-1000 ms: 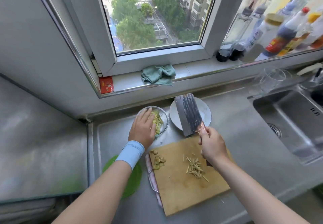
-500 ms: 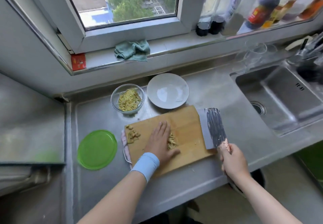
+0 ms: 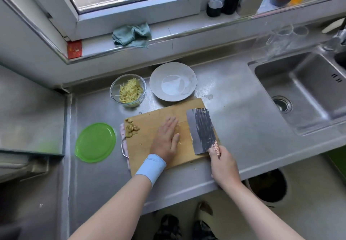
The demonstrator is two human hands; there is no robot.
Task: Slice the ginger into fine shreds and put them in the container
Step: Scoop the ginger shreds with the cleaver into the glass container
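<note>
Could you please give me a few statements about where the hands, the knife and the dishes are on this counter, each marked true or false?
1. The right hand holds the cleaver by its handle. True.
2. The glass bowl is empty. False: it holds ginger shreds.
3. The left hand lies flat on the cutting board. True.
4. The green lid sits on the glass bowl. False: it lies on the counter, left of the board.
5. The white plate is in the sink. False: it stands on the counter beside the bowl.
</note>
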